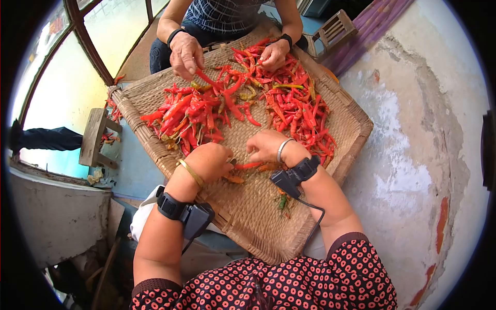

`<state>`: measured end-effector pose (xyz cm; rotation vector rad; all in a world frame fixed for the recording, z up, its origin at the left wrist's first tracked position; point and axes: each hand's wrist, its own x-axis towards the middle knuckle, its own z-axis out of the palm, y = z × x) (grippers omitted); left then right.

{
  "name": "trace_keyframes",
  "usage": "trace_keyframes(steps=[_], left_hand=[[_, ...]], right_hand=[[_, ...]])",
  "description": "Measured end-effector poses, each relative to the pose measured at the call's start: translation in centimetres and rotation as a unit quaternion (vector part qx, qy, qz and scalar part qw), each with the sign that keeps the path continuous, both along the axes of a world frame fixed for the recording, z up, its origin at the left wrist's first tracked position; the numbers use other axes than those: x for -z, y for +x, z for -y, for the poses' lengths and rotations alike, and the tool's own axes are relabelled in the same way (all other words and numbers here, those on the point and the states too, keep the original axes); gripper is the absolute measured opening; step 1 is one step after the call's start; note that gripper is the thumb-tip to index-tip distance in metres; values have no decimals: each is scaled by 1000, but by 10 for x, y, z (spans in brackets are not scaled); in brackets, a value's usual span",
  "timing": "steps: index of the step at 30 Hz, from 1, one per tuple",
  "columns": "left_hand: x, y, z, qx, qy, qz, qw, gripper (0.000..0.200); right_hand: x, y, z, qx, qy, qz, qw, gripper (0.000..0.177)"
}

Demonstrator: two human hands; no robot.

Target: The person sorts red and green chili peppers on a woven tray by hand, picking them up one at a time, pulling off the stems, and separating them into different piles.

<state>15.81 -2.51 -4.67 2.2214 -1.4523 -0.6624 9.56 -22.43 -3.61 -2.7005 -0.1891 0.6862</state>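
My left hand [212,157] is closed, its fingertips at the left end of a red chili pepper [249,166]. My right hand [268,145] is just to the right, fingers curled in above that pepper; whatever is in its fingers is hidden. Beneath both hands is a woven basket tray [248,219]. An orange chili [233,178] lies below my left fingers, and a green chili [282,202] lies on the weave below my right wrist. Beyond my hands are a left pile of red chilies [188,116] and a right pile of red chilies [297,106].
Across the tray sits another person, whose left-side hand [186,56] is at a red chili and other hand [275,55] touches the right pile. A wooden stool [93,137] stands at left, a wooden chair [336,31] at back right. A worn wall [403,129] flanks the right.
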Motion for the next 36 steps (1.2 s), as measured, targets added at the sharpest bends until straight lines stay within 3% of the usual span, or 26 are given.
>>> trace_keyframes(steps=[2, 5, 8, 10, 12, 14, 15, 16, 18, 20, 22, 24, 26, 28, 30, 32, 34, 36], left_hand=[[-1, 0, 1, -5, -2, -3, 1000, 28], [1, 3, 3, 7, -5, 21, 1000, 27], [1, 3, 4, -3, -32, 13, 999, 27], [-5, 5, 4, -31, -130, 32, 991, 27], [-11, 5, 4, -51, -115, 44, 991, 30], [-3, 4, 0, -61, -226, 26, 972, 31], [-2, 3, -2, -55, -224, 28, 973, 31], [-5, 2, -3, -75, -202, 24, 976, 29], [-7, 0, -6, -87, -178, 25, 980, 27], [0, 3, -4, -119, -158, -46, 979, 25], [10, 9, -3, -120, -155, -62, 979, 22], [9, 11, -3, -204, -69, -187, 958, 20], [12, 11, -3, -202, -73, -189, 958, 19], [10, 9, -3, -204, -60, -179, 961, 18], [14, 13, -2, -186, -76, -161, 966, 17], [10, 10, -1, -178, -159, -149, 960, 18], [5, 7, 0, -192, -168, -153, 955, 17], [0, 4, -2, -215, -224, -200, 929, 16]], right_hand=[[1, -7, -20, -40, -81, -72, 993, 24], [4, -8, -35, -66, -175, -47, 981, 25], [-20, -7, -22, -38, -169, -30, 984, 23], [-43, -2, -5, 52, -133, -38, 989, 22], [-34, -10, 31, 116, 1, 172, 978, 19], [-40, -29, 47, 242, 66, 300, 920, 20], [-44, -42, 55, 252, 66, 324, 909, 19], [-52, -58, 59, 265, 31, 309, 913, 19], [-60, -91, 63, 287, 78, 293, 909, 18], [-56, -118, 64, 326, 108, 270, 900, 16], [-41, -137, 68, 347, 195, 276, 875, 18], [-23, -150, 69, 361, 243, 262, 861, 18], [-16, -160, 63, 402, 291, 218, 840, 19], [-10, -167, 59, 395, 299, 258, 830, 19], [-8, -173, 53, 364, 168, 361, 842, 18], [-9, -182, 45, 349, 165, 346, 855, 17], [-5, -187, 40, 346, 145, 342, 861, 18], [-2, -192, 33, 343, 133, 359, 858, 19]])
